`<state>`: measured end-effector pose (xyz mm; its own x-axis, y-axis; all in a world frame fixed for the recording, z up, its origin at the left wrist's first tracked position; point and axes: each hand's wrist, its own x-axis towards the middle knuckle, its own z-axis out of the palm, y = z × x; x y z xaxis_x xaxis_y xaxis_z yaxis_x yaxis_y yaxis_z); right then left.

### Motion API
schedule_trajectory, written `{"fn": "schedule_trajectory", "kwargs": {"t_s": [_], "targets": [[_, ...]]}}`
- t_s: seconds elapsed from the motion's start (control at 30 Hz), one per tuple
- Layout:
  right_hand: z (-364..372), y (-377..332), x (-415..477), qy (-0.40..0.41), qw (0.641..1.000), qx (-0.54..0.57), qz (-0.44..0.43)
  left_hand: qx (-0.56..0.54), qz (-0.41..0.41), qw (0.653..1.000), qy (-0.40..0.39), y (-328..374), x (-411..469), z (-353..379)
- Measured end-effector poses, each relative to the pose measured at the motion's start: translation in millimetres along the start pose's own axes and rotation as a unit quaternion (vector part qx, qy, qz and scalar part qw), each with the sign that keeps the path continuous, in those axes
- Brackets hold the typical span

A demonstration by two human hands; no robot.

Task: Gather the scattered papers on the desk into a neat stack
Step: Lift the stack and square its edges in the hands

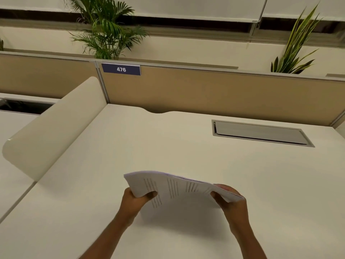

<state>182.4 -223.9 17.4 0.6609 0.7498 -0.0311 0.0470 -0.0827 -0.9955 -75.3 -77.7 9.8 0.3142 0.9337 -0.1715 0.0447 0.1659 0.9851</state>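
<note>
A bundle of white printed papers (pixel 179 187) is held above the white desk (pixel 186 146), tilted with its printed face toward me and bowed slightly. My left hand (pixel 134 200) grips its left edge, thumb on the front. My right hand (pixel 229 199) grips its right edge, thumb in front and fingers behind. The sheets' edges look roughly aligned, with a few offset at the top. No loose sheets lie on the desk in view.
A closed grey cable hatch (pixel 259 132) is set into the desk at the back right. A cream rounded divider (pixel 52 126) stands along the left side. A tan partition (pixel 214 92) with a "476" label (pixel 121 69) and plants behind it closes the back.
</note>
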Motion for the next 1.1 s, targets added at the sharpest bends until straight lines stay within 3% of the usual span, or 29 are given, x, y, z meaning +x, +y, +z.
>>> {"fn": "schedule_trajectory", "kwargs": {"t_s": [0.3, 0.53, 0.7, 0.8, 0.9, 1.0, 1.1], "targets": [[-1.1, 4.1, 3.4, 0.044, 0.998, 0.014, 0.033, 0.003, 0.024, 0.999, 0.035, 7.0, 4.0, 6.1], [3.9, 20.7, -3.0, 0.034, 0.997, -0.07, 0.024, -0.001, -0.034, 0.998, 0.055, -15.0, -6.1, 17.9], [-2.5, 13.4, 5.4, 0.146, 0.981, -0.079, 0.097, -0.011, -0.061, 0.998, 0.027, -2.9, -6.2, 23.9], [-3.3, 3.0, 7.1, 0.181, 0.96, 0.01, 0.215, -0.058, -0.071, 0.995, 0.043, 2.4, -10.4, 31.6], [11.4, 0.1, -0.2, 0.035, 0.927, 0.212, 0.308, -0.124, -0.092, 0.985, 0.083, 1.2, -19.4, 45.2], [37.8, -1.8, -14.4, -0.034, 0.893, 0.341, 0.29, -0.17, -0.122, 0.973, 0.092, -4.8, -31.9, 64.2], [54.6, -2.9, -17.3, 0.018, 0.911, 0.337, 0.237, -0.166, -0.14, 0.972, 0.091, -11.8, -42.7, 77.8]]}}
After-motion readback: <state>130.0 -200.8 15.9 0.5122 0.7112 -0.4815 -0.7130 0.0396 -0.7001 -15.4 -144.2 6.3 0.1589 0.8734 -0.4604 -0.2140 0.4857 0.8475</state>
